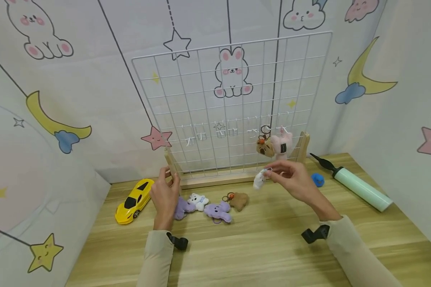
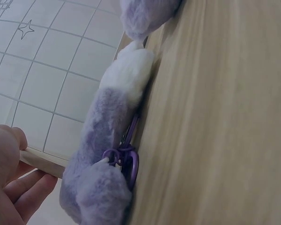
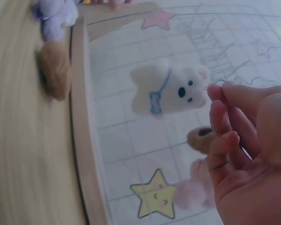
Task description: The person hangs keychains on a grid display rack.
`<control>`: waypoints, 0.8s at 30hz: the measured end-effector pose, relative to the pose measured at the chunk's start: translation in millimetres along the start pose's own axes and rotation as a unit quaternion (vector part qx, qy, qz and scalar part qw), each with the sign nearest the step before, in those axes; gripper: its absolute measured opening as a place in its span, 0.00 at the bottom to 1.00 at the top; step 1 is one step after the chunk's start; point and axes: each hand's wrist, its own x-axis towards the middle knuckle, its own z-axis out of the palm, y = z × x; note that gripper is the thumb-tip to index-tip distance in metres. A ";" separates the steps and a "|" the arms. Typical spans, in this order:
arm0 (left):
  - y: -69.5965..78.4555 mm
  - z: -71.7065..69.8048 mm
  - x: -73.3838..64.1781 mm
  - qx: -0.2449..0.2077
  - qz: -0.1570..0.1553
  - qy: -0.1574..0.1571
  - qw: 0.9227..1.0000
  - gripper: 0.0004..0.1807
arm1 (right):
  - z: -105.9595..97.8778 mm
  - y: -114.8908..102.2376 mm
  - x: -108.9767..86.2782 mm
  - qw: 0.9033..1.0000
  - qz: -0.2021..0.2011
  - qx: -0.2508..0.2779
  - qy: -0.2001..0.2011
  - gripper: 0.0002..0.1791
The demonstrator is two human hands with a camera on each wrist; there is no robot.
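My right hand (image 1: 291,179) pinches a small white plush bear keychain (image 1: 259,179) by its ring, in front of the white wire grid rack (image 1: 208,159). In the right wrist view the bear (image 3: 168,91) hangs from the fingertips and shows a blue bone-shaped tag. My left hand (image 1: 165,195) grips the left wooden foot (image 2: 44,163) of the rack between thumb and fingers. Beside it on the table lie two purple plush keychains (image 1: 218,211), another white bear keychain (image 1: 198,201) and a brown plush keychain (image 1: 239,201).
From the rack's right side hang a brown plush keychain (image 1: 265,148) and a pink one (image 1: 282,144). Several small hooks (image 1: 220,132) line the grid. A yellow toy car (image 1: 134,201) stands left; a blue object (image 1: 317,179) and a mint hand pump (image 1: 360,187) lie right.
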 end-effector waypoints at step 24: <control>-2.7 -0.9 -1.2 -0.007 0.004 -0.001 1.000 0.18 | 17.6 -47.0 42.2 0.984 -0.054 0.127 0.117 0.14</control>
